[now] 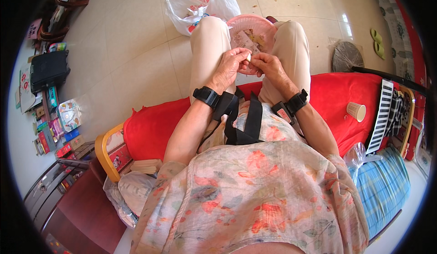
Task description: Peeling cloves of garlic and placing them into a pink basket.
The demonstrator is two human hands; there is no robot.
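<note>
Between the fingertips of my left hand (234, 63) is a small whitish piece (248, 57), possibly a peeled clove; its exact kind is too small to tell. My right hand (269, 65) meets it from the other side, thumb and forefinger pinched at its edge. Whether those right fingers grip anything is hidden. Both hands are held above the near rim of a pink plastic basin (251, 20), which sits between my knees. Paper and yellowish-brown scraps (254, 40) lie inside the basin.
A white plastic bag (205, 6) stands beyond my left knee. Scraps dot the tiled floor. On the red seat cover (327, 97), a paper cup (356, 111) lies at right. A plastic-wrapped round object (346, 57) and green slippers (377, 43) are further right. Boxes (51, 133) crowd the left.
</note>
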